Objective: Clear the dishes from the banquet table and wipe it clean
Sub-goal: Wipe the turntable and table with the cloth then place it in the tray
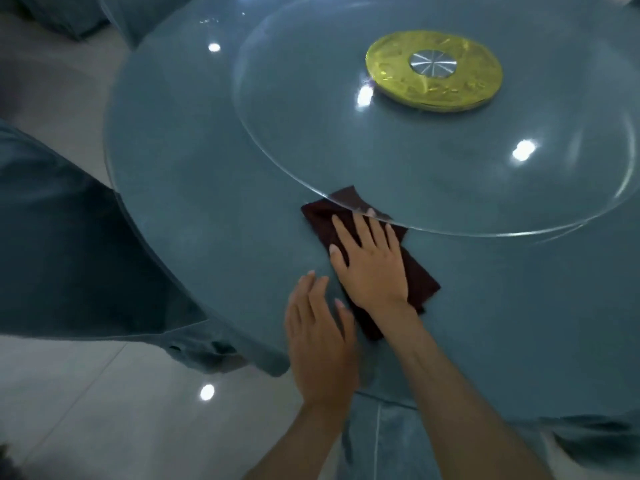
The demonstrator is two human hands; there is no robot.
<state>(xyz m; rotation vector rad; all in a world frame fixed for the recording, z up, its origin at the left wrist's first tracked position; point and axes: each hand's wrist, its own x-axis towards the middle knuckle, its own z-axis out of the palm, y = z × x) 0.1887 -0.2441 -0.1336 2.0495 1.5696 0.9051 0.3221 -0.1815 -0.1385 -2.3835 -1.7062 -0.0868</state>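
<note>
Teal cloth covers the whole round table, with a sheet of glass lying over it that mirrors ceiling lights as bright spots. The tablecloth falls in folds off the near-left edge towards the floor, which is pale, glossy tile and shows another light spot. At the top left stands what seems to be a chair draped in the same teal fabric, though the view there is too blurred for us to be sure.

On the table sits a large glass turntable, raised on a gold disc with a round metal hub at its middle.

Our dark red rag lies flat on the table at the near rim of the turntable, with its far corner tucked under the glass edge. Our right hand presses down on the rag, palm flat and fingers spread straight, the fingertips reaching the turntable's rim. Our left hand is just beside it, near the table's edge, with its fingers extended and holding nothing.
</note>
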